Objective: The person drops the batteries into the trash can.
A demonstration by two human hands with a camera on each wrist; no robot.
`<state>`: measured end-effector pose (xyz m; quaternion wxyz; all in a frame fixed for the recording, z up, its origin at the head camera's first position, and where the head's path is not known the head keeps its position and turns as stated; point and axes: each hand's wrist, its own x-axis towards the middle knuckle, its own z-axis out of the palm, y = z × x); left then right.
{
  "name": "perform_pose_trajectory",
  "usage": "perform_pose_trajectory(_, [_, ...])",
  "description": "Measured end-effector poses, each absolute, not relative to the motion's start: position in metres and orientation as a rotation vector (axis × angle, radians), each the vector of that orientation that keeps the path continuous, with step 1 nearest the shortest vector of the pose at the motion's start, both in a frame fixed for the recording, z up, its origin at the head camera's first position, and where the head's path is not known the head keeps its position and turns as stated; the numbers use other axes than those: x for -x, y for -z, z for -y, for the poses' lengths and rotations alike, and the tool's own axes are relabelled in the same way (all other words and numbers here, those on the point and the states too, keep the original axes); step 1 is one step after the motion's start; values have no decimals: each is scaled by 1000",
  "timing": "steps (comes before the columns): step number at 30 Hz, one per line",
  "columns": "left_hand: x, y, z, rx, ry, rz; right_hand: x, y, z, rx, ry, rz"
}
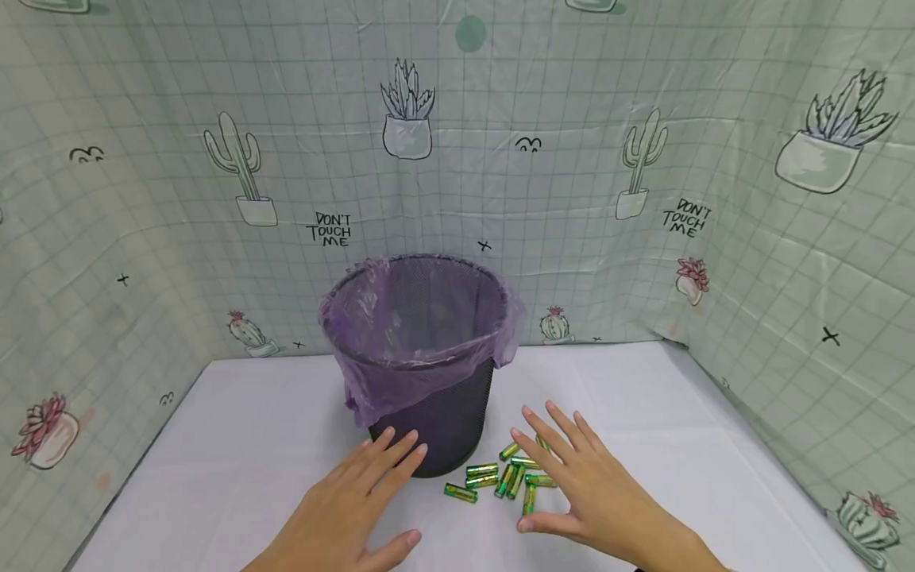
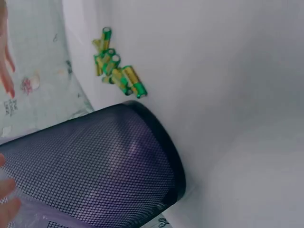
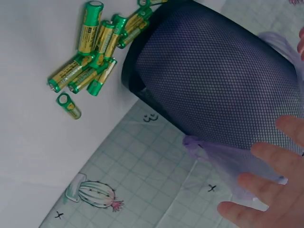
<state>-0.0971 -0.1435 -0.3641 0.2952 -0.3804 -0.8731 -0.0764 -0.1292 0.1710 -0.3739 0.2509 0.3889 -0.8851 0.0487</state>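
Low in the head view, the left hand (image 1: 350, 504) and the right hand (image 1: 586, 481) hover flat over the white table (image 1: 236, 445), fingers spread wide and holding nothing; the right one hangs just above the loose batteries (image 1: 503, 477) at lower centre. They lie flat on their sides, long axes pointing every which way, so I'd say a careless brush of those fingers could send them rolling apart. Behind them, at mid-frame, stands the upright mesh bin (image 1: 436, 421) with its purple liner (image 1: 415, 318), mouth up.
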Motion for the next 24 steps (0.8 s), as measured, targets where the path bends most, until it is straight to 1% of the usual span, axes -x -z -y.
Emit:
perform_pose_trajectory(7, [112,336,141,1153,531,1970,133,369,-176,-1028,-226,2458])
perform_pose_trajectory(12, [131,310,144,1161,721,1750,138,365,-181,-999,-297,2451])
perform_pose_trajectory(16, [145,294,156,1064,818,1717,142,361,-185,-973,-342,2440])
perform_pose_trajectory(24, [175,286,195,703,975,2022,146,360,-193,-898,-407,2456])
